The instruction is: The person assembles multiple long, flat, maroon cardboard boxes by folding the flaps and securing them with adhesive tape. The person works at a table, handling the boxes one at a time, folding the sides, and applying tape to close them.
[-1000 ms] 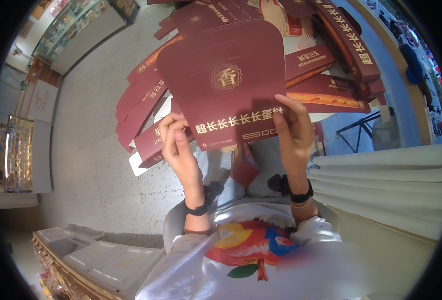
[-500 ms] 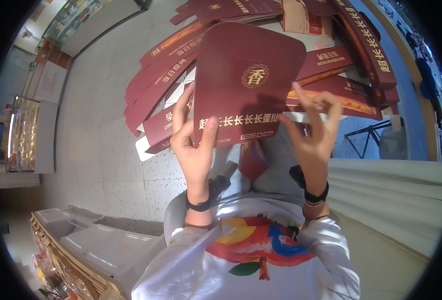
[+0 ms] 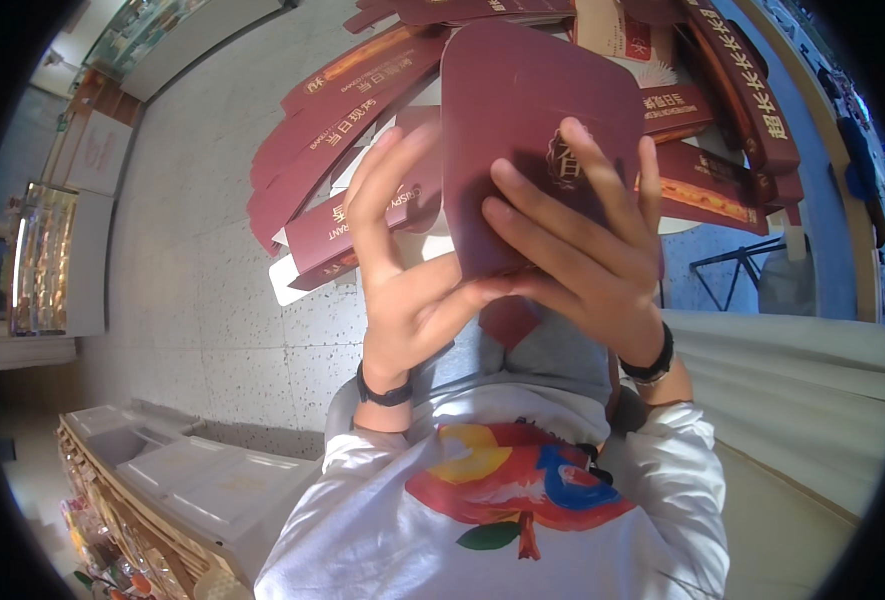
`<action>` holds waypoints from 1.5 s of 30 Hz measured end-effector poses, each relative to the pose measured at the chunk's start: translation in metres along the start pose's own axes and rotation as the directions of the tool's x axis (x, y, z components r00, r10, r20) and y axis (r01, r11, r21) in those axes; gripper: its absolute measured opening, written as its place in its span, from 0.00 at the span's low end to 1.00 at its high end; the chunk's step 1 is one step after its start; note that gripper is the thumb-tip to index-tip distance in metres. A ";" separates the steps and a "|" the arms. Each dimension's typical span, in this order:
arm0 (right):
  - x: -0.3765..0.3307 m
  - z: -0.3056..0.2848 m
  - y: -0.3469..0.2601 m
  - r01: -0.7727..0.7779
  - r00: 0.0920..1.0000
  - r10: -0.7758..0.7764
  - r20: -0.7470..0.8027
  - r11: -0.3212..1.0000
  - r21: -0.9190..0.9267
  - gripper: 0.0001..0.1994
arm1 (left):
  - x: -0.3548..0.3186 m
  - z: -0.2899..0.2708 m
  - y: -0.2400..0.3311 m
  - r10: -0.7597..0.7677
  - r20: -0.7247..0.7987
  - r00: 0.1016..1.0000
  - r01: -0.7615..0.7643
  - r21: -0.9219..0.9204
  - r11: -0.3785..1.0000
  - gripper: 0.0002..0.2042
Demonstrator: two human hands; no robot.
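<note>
A maroon cardboard box [image 3: 537, 100] with rounded upper corners and a gold round emblem is held up in front of me. My right hand [image 3: 592, 240] lies across its front face, fingers spread over the emblem, with the thumb at the lower edge. At the lower left corner, my left hand [image 3: 402, 280] holds the box low down, its thumb reaching along the bottom edge. The other left fingers point upward, slightly blurred, beside the box's left side. The back of the box is hidden. Below it, a small maroon piece [image 3: 510, 320] shows over my lap.
Several flat maroon cartons [image 3: 362, 125] are fanned out beyond the box, with a long maroon carton [image 3: 747, 90] at the right. A kraft-coloured packet [image 3: 602, 30] lies among them. White bins [image 3: 202, 485] stand at lower left, and a glass display case [image 3: 42, 260] at far left.
The box has shifted right and slightly up. My right hand has moved from its right edge across the front face. My left thumb has slid from the face to the bottom edge.
</note>
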State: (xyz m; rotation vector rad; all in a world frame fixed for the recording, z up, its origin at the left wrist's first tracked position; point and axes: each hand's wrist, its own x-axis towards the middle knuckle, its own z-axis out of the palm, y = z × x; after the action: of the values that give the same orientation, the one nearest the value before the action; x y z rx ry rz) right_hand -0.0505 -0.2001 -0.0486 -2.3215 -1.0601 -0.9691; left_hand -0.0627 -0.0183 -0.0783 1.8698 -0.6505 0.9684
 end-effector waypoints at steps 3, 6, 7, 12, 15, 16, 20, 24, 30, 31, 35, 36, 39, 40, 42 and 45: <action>0.001 -0.005 0.001 -0.006 1.000 0.006 0.012 0.997 0.072 0.24 | 0.002 0.004 -0.001 0.132 -0.064 0.989 -0.128 0.066 0.990 0.14; 0.000 -0.006 0.004 -0.007 1.000 0.006 0.011 0.992 0.125 0.23 | 0.007 0.002 0.002 0.203 -0.028 0.979 -0.199 0.122 0.972 0.12; 0.000 -0.004 0.008 0.002 1.000 -0.001 -0.006 0.991 0.137 0.23 | 0.008 0.002 0.005 0.215 -0.011 0.977 -0.211 0.140 0.967 0.12; -0.017 -0.014 0.015 -0.159 0.960 0.205 -0.192 0.960 0.232 0.27 | 0.003 -0.010 0.001 0.018 -0.101 0.995 -0.009 0.095 0.995 0.16; -0.041 -0.012 0.011 -0.334 0.862 0.482 -0.156 0.772 0.540 0.34 | -0.007 -0.005 -0.008 -0.039 -0.269 0.962 0.046 0.023 0.999 0.16; -0.045 -0.012 0.010 -0.367 0.846 0.528 -0.074 0.678 0.637 0.36 | -0.008 -0.003 -0.010 -0.056 -0.323 0.945 0.056 -0.009 0.998 0.17; -0.038 -0.009 -0.002 -0.397 0.819 0.567 0.085 0.454 0.798 0.34 | -0.013 0.004 -0.010 -0.097 -0.319 0.943 0.096 -0.017 0.995 0.17; -0.028 -0.018 0.015 -0.412 0.827 0.460 0.325 0.101 0.906 0.26 | -0.018 -0.002 -0.011 -0.092 -0.260 0.961 0.088 -0.026 0.996 0.18; -0.023 -0.017 0.017 -0.484 0.821 0.500 0.276 0.353 0.800 0.20 | -0.023 0.000 -0.010 -0.095 -0.265 0.960 0.086 -0.044 0.995 0.16; -0.025 -0.016 0.019 -0.479 0.835 0.491 0.248 0.428 0.766 0.19 | -0.024 0.000 -0.009 -0.088 -0.263 0.961 0.079 -0.044 0.996 0.15; -0.028 -0.014 0.022 -0.448 0.842 0.497 0.211 0.426 0.786 0.15 | -0.024 0.003 -0.011 -0.088 -0.309 0.947 0.068 -0.076 0.995 0.14; -0.028 -0.015 0.023 -0.426 0.859 0.476 0.186 0.466 0.775 0.14 | -0.024 0.003 -0.012 -0.081 -0.313 0.946 0.064 -0.066 0.996 0.14; -0.027 -0.022 0.023 -0.442 0.852 0.482 0.205 0.451 0.776 0.13 | -0.023 0.003 -0.014 -0.064 -0.320 0.945 0.044 -0.069 0.997 0.13; -0.026 -0.024 0.021 -0.460 0.839 0.495 0.227 0.423 0.780 0.12 | -0.023 0.003 -0.015 -0.058 -0.322 0.945 0.036 -0.075 0.997 0.13; -0.022 -0.030 0.019 -0.502 0.816 0.491 0.306 0.336 0.797 0.12 | -0.020 0.004 -0.012 -0.099 -0.331 0.938 0.067 -0.108 0.992 0.13; -0.018 -0.023 0.012 -0.526 0.797 0.488 0.356 0.270 0.807 0.14 | -0.016 0.004 -0.006 -0.050 -0.291 0.955 0.030 -0.072 0.997 0.13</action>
State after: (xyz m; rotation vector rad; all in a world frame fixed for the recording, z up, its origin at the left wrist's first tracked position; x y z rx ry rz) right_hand -0.0592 -0.2298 -0.0472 -1.5306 -0.4916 -0.0027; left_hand -0.0655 -0.0185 -0.0957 1.6312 -0.4587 1.1551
